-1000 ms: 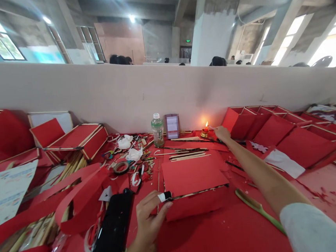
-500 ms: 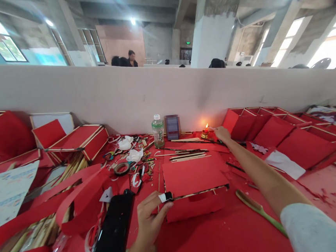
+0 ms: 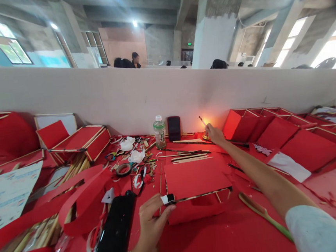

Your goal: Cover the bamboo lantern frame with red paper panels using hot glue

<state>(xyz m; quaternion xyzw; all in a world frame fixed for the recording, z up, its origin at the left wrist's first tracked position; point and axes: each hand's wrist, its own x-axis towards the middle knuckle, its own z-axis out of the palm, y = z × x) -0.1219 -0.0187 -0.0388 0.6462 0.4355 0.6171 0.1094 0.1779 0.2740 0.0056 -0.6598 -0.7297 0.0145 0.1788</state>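
In front of me stands a red paper-covered box on a thin stick frame; its near edge is dark and a flap hangs open below. My left hand pinches the box's near left corner between thumb and fingers, with a white wrap on one finger. My right hand reaches to the back and is closed on a thin stick, its dark tip pointing up and left. Right beside this hand is a small brass lamp; orange light glows there, with the flame mostly hidden by the fingers.
Several red boxes line the right side; another box stands left. A bottle and a phone stand by the partition. Tape roll, scraps and loose sticks lie behind. A black phone-like object and wooden-handled brush flank the box.
My right hand has drawn slightly left over the lamp, and the dark-tipped stick now points up out of the flame. The box's front flap gapes wider. My left hand keeps its grip.
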